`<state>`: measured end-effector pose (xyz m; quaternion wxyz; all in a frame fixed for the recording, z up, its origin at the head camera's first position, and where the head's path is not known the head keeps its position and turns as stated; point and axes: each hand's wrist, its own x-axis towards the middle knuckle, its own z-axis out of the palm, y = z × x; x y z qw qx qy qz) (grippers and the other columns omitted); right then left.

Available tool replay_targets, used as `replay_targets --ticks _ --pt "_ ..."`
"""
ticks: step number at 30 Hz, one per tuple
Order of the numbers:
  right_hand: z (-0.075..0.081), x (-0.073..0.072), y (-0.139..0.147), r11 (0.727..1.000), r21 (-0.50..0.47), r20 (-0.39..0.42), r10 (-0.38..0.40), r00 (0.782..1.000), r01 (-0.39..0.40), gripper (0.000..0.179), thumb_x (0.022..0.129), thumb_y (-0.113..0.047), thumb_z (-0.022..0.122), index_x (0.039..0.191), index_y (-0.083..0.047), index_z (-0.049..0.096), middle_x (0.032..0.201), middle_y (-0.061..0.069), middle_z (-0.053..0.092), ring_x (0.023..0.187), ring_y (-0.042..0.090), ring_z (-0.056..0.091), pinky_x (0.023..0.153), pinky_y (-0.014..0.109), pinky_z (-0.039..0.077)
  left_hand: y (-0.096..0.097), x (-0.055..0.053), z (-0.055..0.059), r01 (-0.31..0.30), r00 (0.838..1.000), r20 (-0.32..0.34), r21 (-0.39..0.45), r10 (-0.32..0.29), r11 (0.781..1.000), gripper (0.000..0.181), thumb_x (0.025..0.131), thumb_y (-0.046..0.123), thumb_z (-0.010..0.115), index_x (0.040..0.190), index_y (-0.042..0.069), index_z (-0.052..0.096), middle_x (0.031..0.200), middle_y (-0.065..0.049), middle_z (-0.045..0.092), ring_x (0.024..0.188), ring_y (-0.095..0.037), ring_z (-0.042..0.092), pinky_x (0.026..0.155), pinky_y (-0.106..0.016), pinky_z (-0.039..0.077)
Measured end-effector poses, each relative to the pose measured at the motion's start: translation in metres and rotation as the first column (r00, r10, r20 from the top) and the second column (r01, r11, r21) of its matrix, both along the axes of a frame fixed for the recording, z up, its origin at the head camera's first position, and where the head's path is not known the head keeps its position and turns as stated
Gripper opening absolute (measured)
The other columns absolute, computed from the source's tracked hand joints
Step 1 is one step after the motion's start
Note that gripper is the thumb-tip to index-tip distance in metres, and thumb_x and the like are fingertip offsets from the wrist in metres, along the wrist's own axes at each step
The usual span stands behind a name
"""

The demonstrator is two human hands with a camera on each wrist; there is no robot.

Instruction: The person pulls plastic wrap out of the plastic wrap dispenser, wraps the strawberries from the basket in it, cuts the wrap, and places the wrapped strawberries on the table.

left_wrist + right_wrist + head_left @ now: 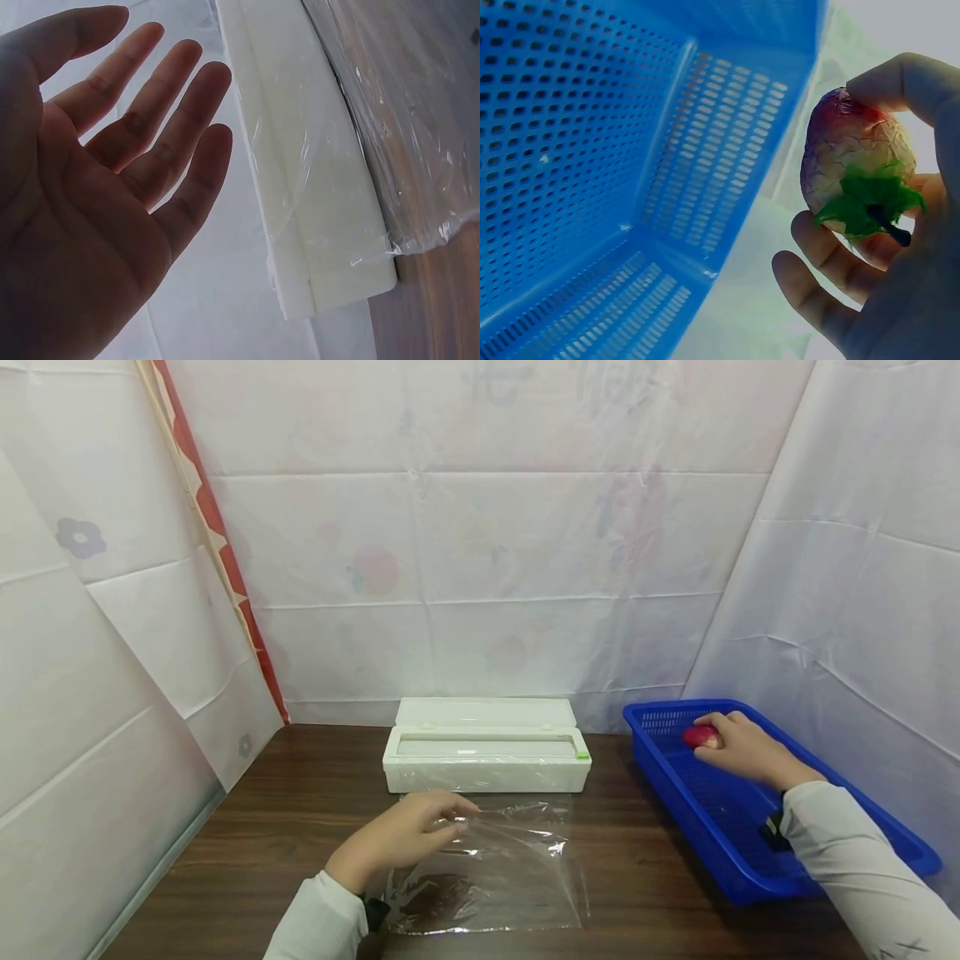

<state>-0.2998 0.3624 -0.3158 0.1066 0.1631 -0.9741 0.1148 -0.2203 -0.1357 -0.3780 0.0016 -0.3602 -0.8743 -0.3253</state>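
Note:
My right hand (742, 750) holds a red strawberry (702, 737) over the far part of a blue plastic basket (731, 852). In the right wrist view, thumb and fingers pinch the strawberry (859, 161); its skin looks wrinkled and pale in places, and green leaves with a dark stem face the camera. My left hand (401, 835) hovers over a sheet of clear cling film (517, 885) spread on the table, its fingers relaxed and spread with nothing in them. Behind that hand stands a white cling film box (487, 775), lid raised, the film running out over its front.
The dark wooden table (247, 860) carries the box at its back middle and the basket at its right. White printed sheets (480, 543) hang at the back and both sides, close behind the box and beside the basket.

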Motion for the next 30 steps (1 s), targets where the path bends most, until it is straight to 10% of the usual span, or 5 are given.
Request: replay_targets --ticks 30 --pt "0.019 0.019 -0.101 0.981 0.033 -0.032 0.192 0.981 -0.19 0.05 0.082 -0.032 0.067 0.126 -0.014 0.054 0.1 0.009 0.052 0.079 0.018 0.049 0.059 0.033 0.048 -0.023 -0.006 0.001 -0.078 0.997 -0.004 0.039 0.079 0.996 0.028 0.094 0.024 0.056 0.122 0.021 0.058 0.118 0.005 0.06 0.1 -0.008 0.055 0.084 -0.047 0.051"
